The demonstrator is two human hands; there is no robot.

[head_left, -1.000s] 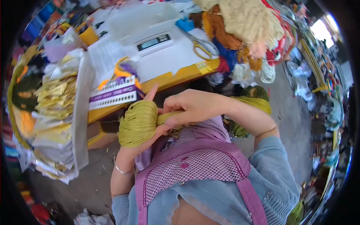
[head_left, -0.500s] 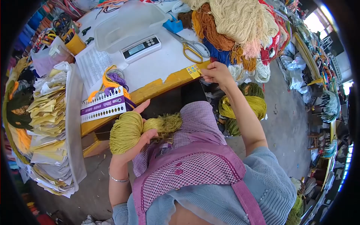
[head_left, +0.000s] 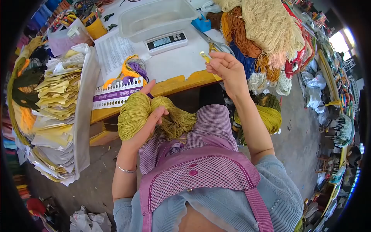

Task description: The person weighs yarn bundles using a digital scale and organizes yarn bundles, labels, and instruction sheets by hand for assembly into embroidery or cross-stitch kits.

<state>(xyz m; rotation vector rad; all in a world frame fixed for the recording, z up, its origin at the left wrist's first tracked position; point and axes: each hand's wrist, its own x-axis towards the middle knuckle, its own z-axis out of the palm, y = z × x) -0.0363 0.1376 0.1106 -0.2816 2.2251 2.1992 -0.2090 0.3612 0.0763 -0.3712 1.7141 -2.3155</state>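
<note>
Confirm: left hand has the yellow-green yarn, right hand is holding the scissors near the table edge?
Not quite: the right hand holds a small yellow strip, not the scissors, which lie on the table. The head view shows it. The rest stands: left hand has the yellow-green yarn, right hand near the table edge.

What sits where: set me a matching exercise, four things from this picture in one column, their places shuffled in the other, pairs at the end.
Things
1. Yellow-green skein
2. Small yellow label
3. White scale
4. Scissors

Places
A. On the table, between the printed sheet and the scissors
B. Looped around the left hand
C. On the table, beside the heap of yarn
D. Pinched in the right hand

Pairs: 1-B, 2-D, 3-A, 4-C
</note>
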